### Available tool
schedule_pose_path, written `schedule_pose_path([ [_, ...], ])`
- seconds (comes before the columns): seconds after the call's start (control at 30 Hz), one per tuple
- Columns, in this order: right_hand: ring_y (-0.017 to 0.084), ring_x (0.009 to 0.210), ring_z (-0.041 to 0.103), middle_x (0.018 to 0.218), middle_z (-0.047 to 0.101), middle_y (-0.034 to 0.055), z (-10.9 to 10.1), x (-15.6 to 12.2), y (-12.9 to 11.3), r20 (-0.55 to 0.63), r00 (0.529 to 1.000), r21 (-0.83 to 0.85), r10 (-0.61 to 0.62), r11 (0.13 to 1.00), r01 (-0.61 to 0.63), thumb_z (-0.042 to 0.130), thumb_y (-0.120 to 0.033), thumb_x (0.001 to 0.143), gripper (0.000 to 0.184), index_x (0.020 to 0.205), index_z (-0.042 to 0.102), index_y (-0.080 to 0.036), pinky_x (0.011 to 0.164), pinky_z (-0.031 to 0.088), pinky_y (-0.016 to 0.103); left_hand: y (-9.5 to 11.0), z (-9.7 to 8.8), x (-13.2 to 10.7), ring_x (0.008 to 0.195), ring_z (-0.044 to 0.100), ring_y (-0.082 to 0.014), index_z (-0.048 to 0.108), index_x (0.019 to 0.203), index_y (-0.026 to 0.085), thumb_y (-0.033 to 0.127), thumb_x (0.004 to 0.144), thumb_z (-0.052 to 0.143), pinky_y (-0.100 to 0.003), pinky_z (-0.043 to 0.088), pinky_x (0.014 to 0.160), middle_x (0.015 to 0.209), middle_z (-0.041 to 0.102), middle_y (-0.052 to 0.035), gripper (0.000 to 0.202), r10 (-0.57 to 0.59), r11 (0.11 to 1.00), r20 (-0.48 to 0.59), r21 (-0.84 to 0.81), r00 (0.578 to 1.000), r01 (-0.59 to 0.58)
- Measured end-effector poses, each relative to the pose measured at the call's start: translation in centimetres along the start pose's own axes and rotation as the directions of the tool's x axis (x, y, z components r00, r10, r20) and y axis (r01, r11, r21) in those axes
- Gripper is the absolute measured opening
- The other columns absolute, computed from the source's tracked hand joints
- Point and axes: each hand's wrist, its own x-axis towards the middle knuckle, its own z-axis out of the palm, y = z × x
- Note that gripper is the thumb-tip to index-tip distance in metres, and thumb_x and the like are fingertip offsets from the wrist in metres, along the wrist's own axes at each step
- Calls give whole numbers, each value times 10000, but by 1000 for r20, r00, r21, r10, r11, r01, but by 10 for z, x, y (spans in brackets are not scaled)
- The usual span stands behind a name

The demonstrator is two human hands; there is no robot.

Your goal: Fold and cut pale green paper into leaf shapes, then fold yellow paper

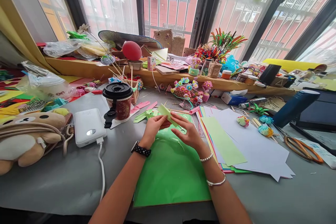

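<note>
My left hand [153, 127] and my right hand [187, 132] meet above a bright green sheet [170, 175] lying on the grey table. Both pinch a narrow light green paper strip [168, 114], which slants up to the left between their fingertips. The left wrist wears a black watch, the right wrist a pearl bracelet and a silver bangle. More green folded strips [144, 114] lie just beyond the hands. A stack of coloured and white paper [244, 143] spreads out to the right of my right hand.
A lidded coffee cup [118, 100] and a white power bank [88, 126] with cable stand left, beside a plush bear [26, 136]. Orange-handled scissors [304, 148] and a blue bottle [294, 108] lie right. Paper flowers [187, 89] and craft clutter fill the windowsill ledge.
</note>
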Motion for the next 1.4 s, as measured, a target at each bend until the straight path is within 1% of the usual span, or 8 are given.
schedule_pose_path([
  [0.17,207,1236,306,1294,421,46,4,0,3,61,997,-93,-50,994,55,529,-283,773,482,1239,420,-229,1018,283,404,-1,1,1,674,643,-184,634,741,100,448,642,610,-301,513,700,733,683,-91,362,11,1000,-13,-17,1000,-11],
  [0.37,226,1231,314,1270,450,32,3,0,-2,43,999,-24,-20,999,21,563,-289,747,470,1204,459,-262,1015,271,431,-1,0,4,630,640,-187,618,720,94,515,646,573,-313,516,670,671,671,-85,430,35,999,-20,5,999,-35],
  [0.53,233,1095,480,1075,611,37,2,1,-4,-47,996,111,82,991,-77,565,-286,743,263,998,625,-262,934,368,429,-3,-2,4,612,626,-174,613,656,119,467,589,638,-295,511,650,623,653,-40,356,105,987,-25,123,994,-101],
  [0.67,199,805,598,849,658,65,0,2,3,-275,888,304,369,910,-284,567,-361,728,213,806,661,-187,706,487,336,0,2,0,548,593,-149,627,599,142,448,613,621,-260,495,577,570,629,-22,306,111,948,152,280,982,-150],
  [0.73,188,741,593,812,653,68,-1,2,7,-275,837,384,473,852,-355,586,-393,699,258,796,650,-162,636,483,304,0,4,-3,511,569,-133,622,562,152,438,635,604,-237,473,537,532,609,-13,295,112,919,271,339,956,-203],
  [0.8,180,696,584,772,651,65,-1,1,10,-217,827,431,519,811,-396,596,-411,679,282,775,647,-151,595,466,285,0,6,-5,497,555,-125,618,548,155,433,650,592,-225,453,515,514,596,-9,296,96,899,356,369,929,-234],
  [0.93,159,624,560,696,642,47,1,0,11,-170,831,452,530,791,-413,606,-416,663,276,722,645,-149,557,431,264,-2,6,-5,501,547,-124,612,552,155,436,675,561,-219,432,511,507,583,-11,311,60,880,421,405,905,-247],
  [1.4,140,571,523,642,615,31,2,1,8,-181,825,436,535,796,-420,593,-438,657,292,691,638,-151,511,394,247,-1,8,-6,480,529,-116,626,572,159,415,625,610,-218,439,494,508,573,-5,262,81,902,394,362,916,-236],
])
